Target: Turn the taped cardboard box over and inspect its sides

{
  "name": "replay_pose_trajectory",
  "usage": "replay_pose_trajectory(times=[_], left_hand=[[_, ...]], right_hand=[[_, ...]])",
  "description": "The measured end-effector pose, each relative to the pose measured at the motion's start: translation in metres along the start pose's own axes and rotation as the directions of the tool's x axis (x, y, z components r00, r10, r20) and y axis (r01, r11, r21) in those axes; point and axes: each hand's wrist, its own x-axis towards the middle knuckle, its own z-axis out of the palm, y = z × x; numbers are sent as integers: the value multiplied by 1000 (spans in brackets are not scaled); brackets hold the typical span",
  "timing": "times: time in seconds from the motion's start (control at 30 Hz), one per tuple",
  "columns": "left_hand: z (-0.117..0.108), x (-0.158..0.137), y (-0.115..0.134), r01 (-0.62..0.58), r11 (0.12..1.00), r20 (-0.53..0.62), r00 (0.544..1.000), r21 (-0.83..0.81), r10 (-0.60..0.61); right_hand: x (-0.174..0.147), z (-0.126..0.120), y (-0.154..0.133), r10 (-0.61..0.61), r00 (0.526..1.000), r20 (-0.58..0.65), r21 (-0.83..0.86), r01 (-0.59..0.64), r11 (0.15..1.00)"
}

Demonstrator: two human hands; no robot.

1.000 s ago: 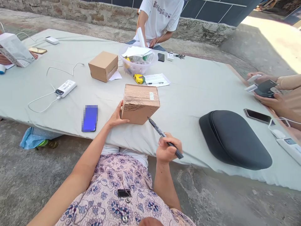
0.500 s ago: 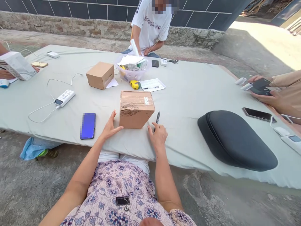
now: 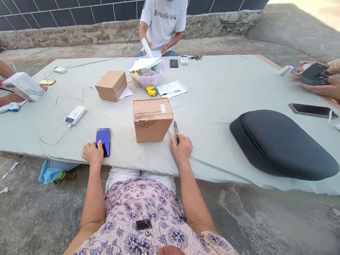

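Observation:
A cardboard box (image 3: 152, 125) stands on the cloth-covered table in front of me, with dark scribbled lines across its edge and a white patterned label on top. To its left, my left hand (image 3: 92, 153) rests at the table edge. Its thumb lies on the lit blue screen of a smartphone (image 3: 105, 140), and its fingers are apart on the cloth beside it. My right hand (image 3: 183, 147) is closed on a dark pen (image 3: 175, 126), right of the box and not touching it. The pen's lower end is hidden by the fingers.
A smaller carton (image 3: 111, 85), a plastic basin (image 3: 146, 79), a yellow tape measure (image 3: 151, 91) and a written sheet (image 3: 174, 88) lie farther back. Left is a cabled power bank (image 3: 76, 115); right, a black padded seat (image 3: 284, 145). Other people sit around the table.
My left hand has left the box's side and moved left onto the smartphone. My right hand keeps the pen, which now points slightly left. The box stays in place.

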Motion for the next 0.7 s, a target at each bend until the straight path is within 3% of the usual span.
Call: replay_pose_trajectory(times=[0.17, 0.33, 0.7], left_hand=[[1, 1, 11, 35, 995, 119, 993, -93, -24], [1, 4, 16, 79, 963, 147, 988, -258, -42], [15, 2, 14, 138, 920, 290, 957, -367, -28]], right_hand=[[1, 1, 5, -3, 999, -42, 79, 6, 997], [1, 2, 7, 11, 997, -71, 142, -1, 990], [1, 1, 10, 84, 993, -85, 296, -56, 954]])
